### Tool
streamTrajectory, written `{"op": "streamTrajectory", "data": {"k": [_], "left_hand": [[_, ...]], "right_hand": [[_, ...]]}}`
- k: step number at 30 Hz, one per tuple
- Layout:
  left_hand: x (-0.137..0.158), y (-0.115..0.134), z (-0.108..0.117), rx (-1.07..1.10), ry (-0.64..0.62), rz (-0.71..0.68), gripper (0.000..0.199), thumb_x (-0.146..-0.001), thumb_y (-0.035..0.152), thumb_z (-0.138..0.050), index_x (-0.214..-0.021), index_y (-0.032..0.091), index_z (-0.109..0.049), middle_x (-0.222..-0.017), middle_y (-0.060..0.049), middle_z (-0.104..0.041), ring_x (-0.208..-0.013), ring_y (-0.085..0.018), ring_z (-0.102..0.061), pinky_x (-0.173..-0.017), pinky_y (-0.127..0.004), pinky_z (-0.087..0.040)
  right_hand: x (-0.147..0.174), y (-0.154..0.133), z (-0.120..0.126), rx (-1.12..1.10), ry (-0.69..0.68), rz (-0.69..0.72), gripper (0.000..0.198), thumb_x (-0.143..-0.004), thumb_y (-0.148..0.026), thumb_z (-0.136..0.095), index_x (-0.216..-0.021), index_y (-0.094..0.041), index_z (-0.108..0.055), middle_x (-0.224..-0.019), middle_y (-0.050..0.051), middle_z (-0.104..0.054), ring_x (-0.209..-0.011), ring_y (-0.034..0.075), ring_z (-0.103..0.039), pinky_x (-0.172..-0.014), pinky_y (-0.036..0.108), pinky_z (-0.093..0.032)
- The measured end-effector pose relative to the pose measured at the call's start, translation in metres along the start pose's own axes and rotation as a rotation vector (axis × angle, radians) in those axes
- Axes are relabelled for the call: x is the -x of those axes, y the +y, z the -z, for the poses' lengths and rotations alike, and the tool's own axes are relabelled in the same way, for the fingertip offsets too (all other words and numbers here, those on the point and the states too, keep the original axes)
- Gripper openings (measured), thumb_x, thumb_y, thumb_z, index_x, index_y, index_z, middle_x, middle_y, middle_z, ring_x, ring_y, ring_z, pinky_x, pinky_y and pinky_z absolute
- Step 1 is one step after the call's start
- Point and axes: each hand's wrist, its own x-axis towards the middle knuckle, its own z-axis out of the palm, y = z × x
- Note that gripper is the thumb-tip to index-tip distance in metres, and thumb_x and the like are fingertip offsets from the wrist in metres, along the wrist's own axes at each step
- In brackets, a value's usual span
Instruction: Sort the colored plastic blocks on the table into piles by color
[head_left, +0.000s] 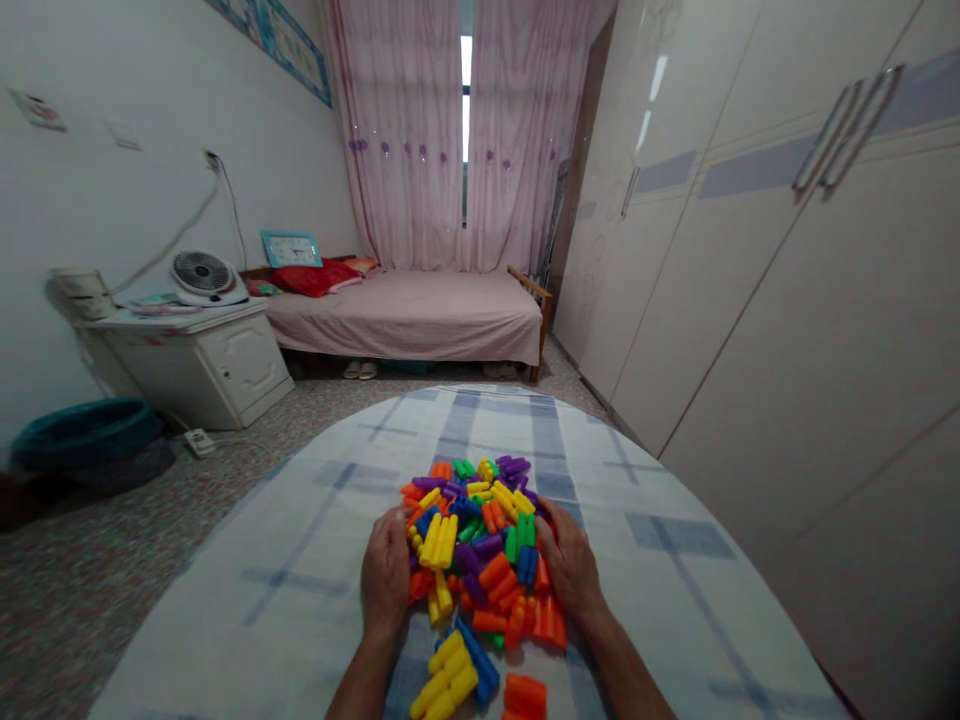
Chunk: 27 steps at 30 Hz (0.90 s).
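A heap of plastic building blocks [491,578], shaped like joined little tubes in orange, yellow, purple, green and blue, lies on the round table. Against its left side rests my left hand [387,567], with the fingers extended along the blocks. My right hand [568,556] lies along the right side, thumb toward the green blocks [520,536]. Both hands cup the heap from outside without gripping any single block, and some fingertips are hidden. Closer to me, yellow blocks [448,677] lean on a blue block [481,662], beside an orange block [525,694].
A blue and white checked cloth [300,580] covers the table. Beyond stand a bed [427,310] and pink curtains [405,130]. On the left, a fan [204,274] sits on a white cabinet [240,370], near a teal basin [86,435]. A tall wardrobe [795,330] lines the right side.
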Motion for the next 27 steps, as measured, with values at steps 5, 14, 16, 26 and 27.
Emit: {"op": "streamTrajectory", "data": {"k": [5,14,16,26,27], "left_hand": [[-0.001,0.003,0.0,-0.003,-0.009,-0.001,0.041,-0.089,0.045,-0.033,-0.099,0.02,-0.063,-0.106,-0.007,-0.063,-0.105,-0.022,-0.057,-0.097,-0.041,-0.042],[0.001,0.003,-0.002,0.04,0.015,0.002,0.039,-0.087,0.046,-0.036,-0.096,0.02,-0.063,-0.105,-0.007,-0.064,-0.104,-0.022,-0.058,-0.097,-0.041,-0.043],[0.001,0.003,-0.002,0.041,0.016,-0.002,0.038,-0.087,0.045,-0.036,-0.096,0.02,-0.063,-0.105,-0.007,-0.064,-0.104,-0.022,-0.059,-0.097,-0.04,-0.044],[0.001,0.006,0.0,0.045,-0.006,0.008,0.04,-0.086,0.046,-0.035,-0.095,0.02,-0.063,-0.105,-0.007,-0.064,-0.105,-0.023,-0.058,-0.099,-0.041,-0.042],[0.001,0.007,0.0,0.047,-0.012,0.008,0.04,-0.087,0.046,-0.034,-0.095,0.02,-0.063,-0.104,-0.007,-0.064,-0.104,-0.023,-0.058,-0.098,-0.041,-0.042]], "right_hand": [[0.0,0.003,-0.001,0.002,0.011,-0.004,0.041,-0.089,-0.039,-0.037,-0.116,-0.021,-0.061,-0.117,0.006,-0.064,-0.108,0.021,-0.059,-0.097,0.042,-0.045],[-0.004,0.016,0.009,-0.213,0.078,-0.151,0.044,-0.085,-0.042,-0.037,-0.111,-0.019,-0.064,-0.117,0.008,-0.064,-0.11,0.023,-0.058,-0.097,0.039,-0.046],[-0.005,0.025,0.015,-0.231,0.108,-0.216,0.044,-0.08,-0.04,-0.042,-0.111,-0.018,-0.064,-0.118,0.01,-0.063,-0.11,0.025,-0.058,-0.095,0.04,-0.046],[-0.01,0.043,0.039,-0.208,-0.29,-0.066,0.063,-0.051,-0.02,-0.046,-0.11,-0.019,-0.065,-0.116,0.009,-0.064,-0.112,0.028,-0.054,-0.099,0.042,-0.039],[-0.01,0.042,0.039,-0.182,-0.285,-0.056,0.06,-0.053,-0.021,-0.048,-0.111,-0.019,-0.065,-0.117,0.009,-0.063,-0.113,0.028,-0.054,-0.099,0.042,-0.039]]}}
